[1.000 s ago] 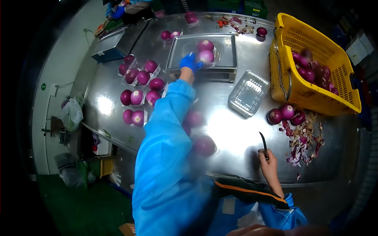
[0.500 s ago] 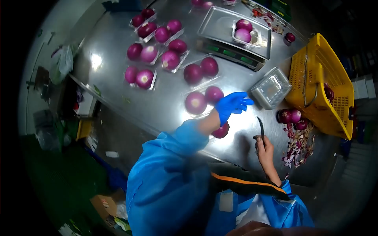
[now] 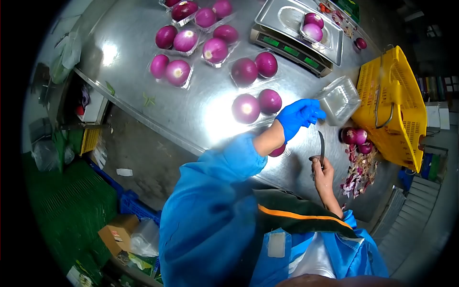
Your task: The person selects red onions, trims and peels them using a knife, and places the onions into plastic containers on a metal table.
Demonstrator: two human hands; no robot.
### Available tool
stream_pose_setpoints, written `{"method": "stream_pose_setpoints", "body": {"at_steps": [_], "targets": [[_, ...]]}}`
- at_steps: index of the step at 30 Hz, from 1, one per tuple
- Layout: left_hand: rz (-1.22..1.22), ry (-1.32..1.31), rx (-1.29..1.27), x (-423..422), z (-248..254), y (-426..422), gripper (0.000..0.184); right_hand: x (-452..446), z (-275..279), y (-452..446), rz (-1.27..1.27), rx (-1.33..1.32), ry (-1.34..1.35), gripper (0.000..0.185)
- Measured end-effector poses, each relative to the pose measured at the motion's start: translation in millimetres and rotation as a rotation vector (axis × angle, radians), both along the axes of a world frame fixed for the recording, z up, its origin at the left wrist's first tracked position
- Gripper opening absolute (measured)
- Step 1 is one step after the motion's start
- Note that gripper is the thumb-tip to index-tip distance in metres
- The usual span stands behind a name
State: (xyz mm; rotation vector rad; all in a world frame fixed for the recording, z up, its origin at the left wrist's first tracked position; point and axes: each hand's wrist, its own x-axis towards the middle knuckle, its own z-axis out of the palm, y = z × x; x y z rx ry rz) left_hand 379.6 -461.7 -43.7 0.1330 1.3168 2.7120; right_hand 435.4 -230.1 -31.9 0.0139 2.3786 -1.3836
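Note:
My left hand (image 3: 300, 117), in a blue glove, is at the near left corner of a clear plastic container (image 3: 340, 101). Its fingers are bent and partly apart, and I see no firm hold on the container. My bare right hand (image 3: 323, 176) is closed round a small curved knife (image 3: 322, 145), blade pointing up. Left of my gloved hand, pairs of peeled red onions (image 3: 245, 108) sit in clear trays. Another onion (image 3: 277, 151) is partly hidden under my left wrist. A tray with two onions (image 3: 313, 32) rests on the scale (image 3: 292, 49).
A yellow basket (image 3: 389, 107) stands at the right, with unpeeled onions (image 3: 354, 136) and loose skins (image 3: 358, 172) in front of it. More onion trays (image 3: 178, 72) lie at the left of the metal table (image 3: 129, 91). A cardboard box (image 3: 118, 234) is on the floor side.
The view has swung, shifting the table contents. My left hand has come back from the tray on the scale to the clear container. My right hand still holds the knife.

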Motion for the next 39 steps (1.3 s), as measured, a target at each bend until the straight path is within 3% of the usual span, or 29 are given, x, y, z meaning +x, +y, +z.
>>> {"method": "stream_pose_setpoints", "body": {"at_steps": [4, 8, 11, 15, 17, 19, 21, 23, 25, 28, 30, 32, 33, 35, 37, 39], "targets": [[-0.017, -0.001, -0.04, -30.8, -20.0, 2.1, 0.042, -2.5, -2.6, 7.0, -0.042, -0.014, -0.029, 0.027], [0.16, -0.008, 0.139, -80.9, -33.7, -7.0, 0.037, -5.1, -21.5, 32.5, -0.08, -0.024, -0.017, 0.031], [0.243, -0.059, 0.044, -107.3, -10.5, -11.6, 0.038, -6.7, -27.5, 39.7, -0.147, -0.035, 0.003, 0.035], [0.442, 0.119, -0.112, -141.2, -19.1, -6.5, 0.04, -5.1, -41.1, 49.5, -0.237, -0.041, -0.055, 0.037], [0.64, 0.164, -0.451, -165.4, -15.6, -19.6, 0.043, -5.1, -54.0, 56.1, -0.209, -0.025, 0.004, 0.036], [1.005, 0.404, -1.015, -204.9, -17.3, -45.9, 0.049, -2.9, -60.4, 58.6, -0.23, -0.033, 0.032, 0.035], [1.171, 0.349, -1.378, -229.7, -4.4, -66.0, 0.056, -1.7, -64.4, 55.6, -0.294, -0.075, 0.033, 0.033], [0.856, -0.007, -1.621, -246.8, -4.3, -80.0, 0.059, -0.6, -64.9, 63.3, -0.286, -0.09, -0.099, 0.025], [0.517, -0.165, -1.331, -283.3, -52.3, -103.5, 0.058, 0.0, -64.6, 66.2, -0.3, -0.118, -0.132, 0.025], [0.344, -0.425, -0.833, -273.5, -24.1, -85.5, 0.057, -1.1, -73.3, 74.1, -0.312, -0.126, -0.115, 0.025], [0.382, -0.315, -1.196, -300.7, -76.6, -114.3, 0.055, -0.1, -85.5, 77.6, -0.301, -0.141, -0.027, 0.025], [0.708, 0.08, -1.509, -300.7, -78.2, -113.3, 0.055, -4.8, -89.2, 82.5, -0.282, -0.156, 0.107, 0.027], [1.012, 0.443, -1.585, -276.4, -54.0, -99.0, 0.056, -7.3, -87.1, 84.6, -0.276, -0.159, 0.076, 0.027], [0.856, 0.292, -1.978, -258.0, 8.4, -76.4, 0.061, -11.5, -79.9, 88.4, -0.295, -0.164, 0.028, 0.026], [0.54, 0.243, -2.057, -265.5, 19.7, -70.1, 0.07, -11.0, -83.4, 93.1, -0.276, -0.099, 0.035, 0.027], [0.425, 0.114, -2.153, -274.5, 30.5, -49.8, 0.07, -13.1, -74.4, 93.3, -0.257, -0.108, 0.03, 0.027]]}}
